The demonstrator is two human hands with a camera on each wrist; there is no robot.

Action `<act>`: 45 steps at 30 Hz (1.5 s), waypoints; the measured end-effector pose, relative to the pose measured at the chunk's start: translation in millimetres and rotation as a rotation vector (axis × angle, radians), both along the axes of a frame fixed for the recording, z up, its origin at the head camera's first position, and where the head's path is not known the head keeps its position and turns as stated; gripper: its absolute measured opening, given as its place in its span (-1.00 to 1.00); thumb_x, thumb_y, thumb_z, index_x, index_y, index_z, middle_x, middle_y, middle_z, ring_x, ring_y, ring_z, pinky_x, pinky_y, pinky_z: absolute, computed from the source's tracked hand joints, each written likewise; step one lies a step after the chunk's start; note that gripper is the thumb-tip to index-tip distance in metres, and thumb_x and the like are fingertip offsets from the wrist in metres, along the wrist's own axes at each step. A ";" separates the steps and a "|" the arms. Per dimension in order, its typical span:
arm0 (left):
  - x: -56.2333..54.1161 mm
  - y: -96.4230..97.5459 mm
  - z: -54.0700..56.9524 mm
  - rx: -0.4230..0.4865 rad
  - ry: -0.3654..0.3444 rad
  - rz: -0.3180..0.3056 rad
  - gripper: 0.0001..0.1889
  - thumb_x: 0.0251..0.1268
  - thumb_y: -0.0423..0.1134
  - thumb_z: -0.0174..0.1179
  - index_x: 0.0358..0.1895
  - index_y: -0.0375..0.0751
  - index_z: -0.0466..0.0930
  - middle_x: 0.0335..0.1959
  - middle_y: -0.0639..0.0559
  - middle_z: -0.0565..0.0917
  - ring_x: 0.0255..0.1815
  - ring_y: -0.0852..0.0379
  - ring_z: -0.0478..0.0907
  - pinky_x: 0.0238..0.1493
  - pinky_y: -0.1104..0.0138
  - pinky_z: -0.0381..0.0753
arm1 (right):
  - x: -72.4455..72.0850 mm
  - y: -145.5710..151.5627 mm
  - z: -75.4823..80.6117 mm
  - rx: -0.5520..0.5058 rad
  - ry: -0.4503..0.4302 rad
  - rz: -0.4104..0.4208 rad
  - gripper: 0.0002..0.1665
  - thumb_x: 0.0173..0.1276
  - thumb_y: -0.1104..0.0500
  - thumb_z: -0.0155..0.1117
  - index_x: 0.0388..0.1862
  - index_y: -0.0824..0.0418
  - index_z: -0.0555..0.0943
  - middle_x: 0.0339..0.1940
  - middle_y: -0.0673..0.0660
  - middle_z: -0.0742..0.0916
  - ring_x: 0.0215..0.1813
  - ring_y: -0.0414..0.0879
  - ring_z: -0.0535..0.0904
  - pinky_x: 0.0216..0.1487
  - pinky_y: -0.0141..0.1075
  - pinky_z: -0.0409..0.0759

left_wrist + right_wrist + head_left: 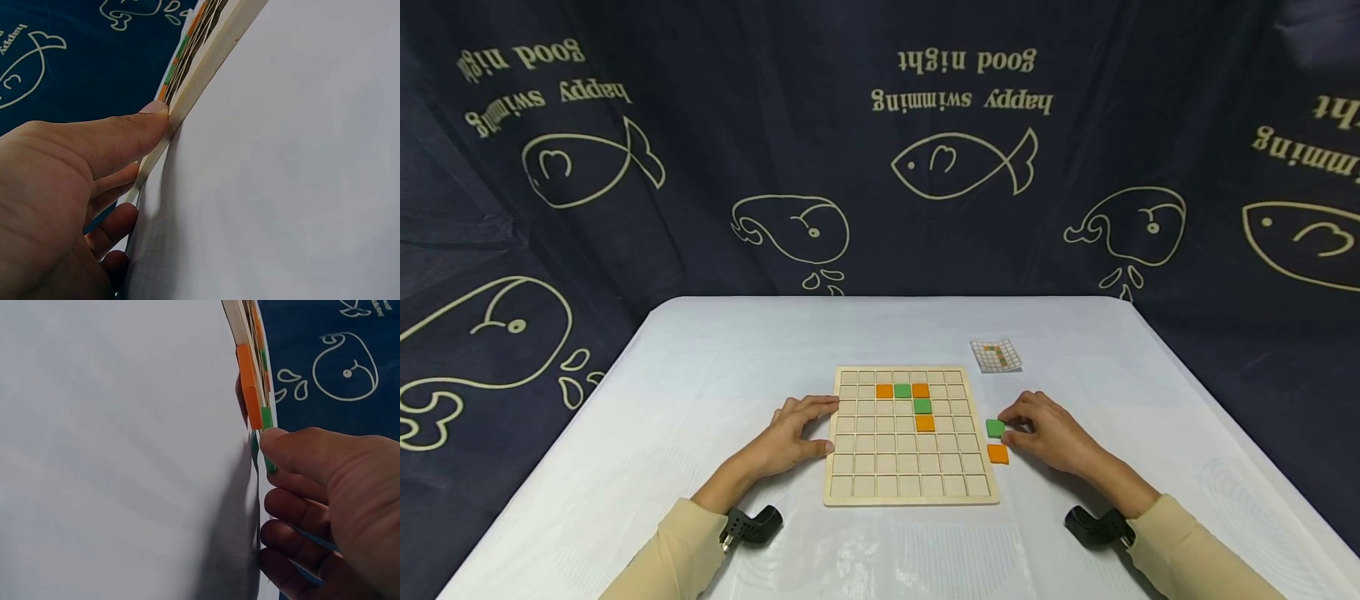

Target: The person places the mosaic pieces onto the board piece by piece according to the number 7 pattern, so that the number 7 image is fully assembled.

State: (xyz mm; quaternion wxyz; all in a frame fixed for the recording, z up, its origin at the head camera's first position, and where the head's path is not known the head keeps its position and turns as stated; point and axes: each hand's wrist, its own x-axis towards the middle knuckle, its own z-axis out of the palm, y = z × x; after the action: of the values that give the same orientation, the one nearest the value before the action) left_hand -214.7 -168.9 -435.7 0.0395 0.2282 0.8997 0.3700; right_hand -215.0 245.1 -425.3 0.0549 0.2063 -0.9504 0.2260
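Note:
A pale wooden grid board lies on the table. Three orange tiles and two green ones sit in its cells, in a row that turns down toward me. At the board's left edge rests my left hand, its thumb and fingertips against the side; the left wrist view shows the thumb on the wooden rim. To the right of the board my right hand pinches a loose green tile between thumb and forefinger. Just nearer to me is a loose orange tile, flat on the table.
A small printed card with a coloured grid pattern lies beyond the board's far right corner. White cloth covers the table. Behind it hangs a dark curtain with fish and whale drawings. Each wrist wears a black camera mount.

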 end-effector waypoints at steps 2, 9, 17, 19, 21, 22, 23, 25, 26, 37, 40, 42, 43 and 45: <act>-0.1 -0.3 0.1 -0.005 0.005 -0.003 -0.34 0.08 -0.15 0.35 0.31 -0.11 0.39 0.39 0.10 0.34 0.07 0.14 0.21 0.12 0.11 0.07 | 0.0 -0.3 1.1 -0.008 0.001 0.006 -0.72 0.10 0.10 0.44 -0.19 0.14 0.70 -0.31 -0.11 0.59 -0.23 -0.22 0.40 -0.23 -0.37 0.39; -0.1 -1.2 1.1 -0.003 0.014 -0.011 -0.34 0.08 -0.14 0.34 0.32 -0.11 0.38 0.39 0.07 0.33 0.07 0.14 0.20 0.11 0.12 0.07 | -0.2 -1.4 4.7 -0.044 0.030 0.035 -0.70 0.09 0.11 0.44 -0.17 0.14 0.69 -0.32 -0.08 0.60 -0.24 -0.21 0.42 -0.23 -0.37 0.40; 0.8 -0.6 2.2 -0.002 0.008 -0.003 -0.34 0.08 -0.14 0.35 0.31 -0.12 0.39 0.39 0.07 0.34 0.06 0.14 0.20 0.09 0.14 0.07 | 0.5 -7.7 10.4 -0.057 0.037 0.044 -0.72 0.11 0.14 0.43 -0.17 0.14 0.69 -0.28 -0.03 0.62 -0.23 -0.18 0.43 -0.22 -0.34 0.40; 0.9 -0.5 2.4 -0.003 0.006 -0.001 -0.34 0.07 -0.14 0.35 0.31 -0.12 0.39 0.38 0.08 0.34 0.06 0.14 0.21 0.09 0.14 0.07 | 0.6 -9.0 11.2 -0.054 0.038 0.045 -0.72 0.11 0.14 0.43 -0.17 0.14 0.69 -0.28 -0.04 0.62 -0.22 -0.20 0.42 -0.21 -0.33 0.41; 0.8 -0.5 2.4 -0.004 0.006 -0.001 -0.34 0.07 -0.13 0.35 0.31 -0.12 0.39 0.38 0.08 0.35 0.06 0.14 0.21 0.08 0.15 0.07 | 0.7 -10.3 11.9 -0.053 0.040 0.046 -0.73 0.11 0.14 0.43 -0.17 0.13 0.70 -0.27 -0.04 0.62 -0.22 -0.20 0.42 -0.21 -0.33 0.41; 0.7 -0.5 2.3 -0.005 0.007 -0.001 -0.34 0.07 -0.13 0.35 0.31 -0.12 0.39 0.38 0.08 0.35 0.07 0.14 0.21 0.07 0.15 0.07 | 0.8 -10.8 12.4 -0.055 0.041 0.048 -0.73 0.11 0.14 0.43 -0.17 0.13 0.70 -0.27 -0.04 0.62 -0.21 -0.20 0.42 -0.21 -0.33 0.41; 0.5 -0.5 2.1 -0.006 0.009 -0.002 -0.34 0.07 -0.13 0.35 0.31 -0.12 0.39 0.38 0.08 0.35 0.07 0.14 0.21 0.07 0.16 0.07 | 0.9 -11.5 12.6 -0.057 0.042 0.049 -0.73 0.12 0.14 0.43 -0.17 0.13 0.70 -0.27 -0.04 0.62 -0.21 -0.20 0.42 -0.21 -0.33 0.41; 0.3 -0.7 1.6 -0.008 0.012 -0.003 -0.34 0.07 -0.12 0.35 0.31 -0.12 0.39 0.38 0.08 0.35 0.07 0.14 0.21 0.06 0.17 0.08 | 1.5 -13.3 13.7 -0.064 0.037 0.053 -0.74 0.12 0.15 0.42 -0.17 0.13 0.70 -0.28 -0.03 0.63 -0.21 -0.18 0.44 -0.21 -0.33 0.42; 0.2 -0.7 1.5 -0.010 0.014 -0.003 -0.34 0.07 -0.12 0.35 0.31 -0.12 0.39 0.38 0.08 0.35 0.06 0.14 0.21 0.05 0.18 0.08 | 1.8 -14.1 14.1 -0.069 0.034 0.056 -0.74 0.12 0.15 0.42 -0.17 0.13 0.70 -0.28 -0.02 0.63 -0.21 -0.17 0.44 -0.21 -0.33 0.42; 0.4 -0.6 0.7 -0.009 0.009 -0.004 -0.34 0.08 -0.13 0.34 0.31 -0.12 0.39 0.38 0.08 0.35 0.07 0.14 0.22 0.05 0.16 0.07 | 4.1 -22.5 14.4 -0.091 0.037 0.083 -0.75 0.13 0.14 0.42 -0.18 0.11 0.70 -0.30 -0.05 0.62 -0.21 -0.17 0.44 -0.22 -0.34 0.40; 0.3 -0.5 0.9 -0.006 0.008 -0.005 -0.34 0.08 -0.13 0.34 0.31 -0.12 0.39 0.38 0.08 0.35 0.08 0.14 0.22 0.07 0.15 0.07 | 4.8 -24.9 14.1 -0.098 0.044 0.097 -0.75 0.13 0.14 0.42 -0.17 0.11 0.70 -0.29 -0.05 0.61 -0.21 -0.18 0.44 -0.22 -0.35 0.41; 0.2 -0.5 1.0 -0.008 0.008 -0.006 -0.34 0.08 -0.12 0.34 0.31 -0.11 0.39 0.38 0.08 0.35 0.08 0.14 0.22 0.07 0.15 0.07 | 5.4 -26.6 14.1 -0.104 0.045 0.103 -0.74 0.12 0.14 0.42 -0.17 0.12 0.70 -0.29 -0.04 0.61 -0.22 -0.18 0.44 -0.22 -0.36 0.41; 0.1 -0.5 1.0 -0.007 0.008 -0.006 -0.34 0.08 -0.12 0.34 0.31 -0.11 0.39 0.38 0.09 0.35 0.07 0.14 0.21 0.07 0.15 0.07 | 5.7 -27.5 14.2 -0.106 0.050 0.105 -0.74 0.12 0.14 0.43 -0.17 0.12 0.70 -0.29 -0.03 0.61 -0.22 -0.18 0.44 -0.23 -0.36 0.42; 0.0 -0.4 1.0 -0.005 0.008 -0.006 -0.34 0.07 -0.12 0.34 0.31 -0.11 0.39 0.38 0.09 0.35 0.07 0.14 0.21 0.07 0.16 0.08 | 6.2 -29.4 14.4 -0.108 0.053 0.107 -0.74 0.12 0.14 0.42 -0.17 0.11 0.70 -0.29 -0.04 0.62 -0.21 -0.17 0.44 -0.23 -0.36 0.42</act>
State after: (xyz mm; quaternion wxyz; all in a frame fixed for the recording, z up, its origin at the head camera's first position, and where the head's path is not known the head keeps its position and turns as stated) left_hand -214.8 -169.3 -434.8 0.0376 0.2325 0.9001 0.3665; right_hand -208.8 215.7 -411.0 0.0788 0.2595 -0.9227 0.2739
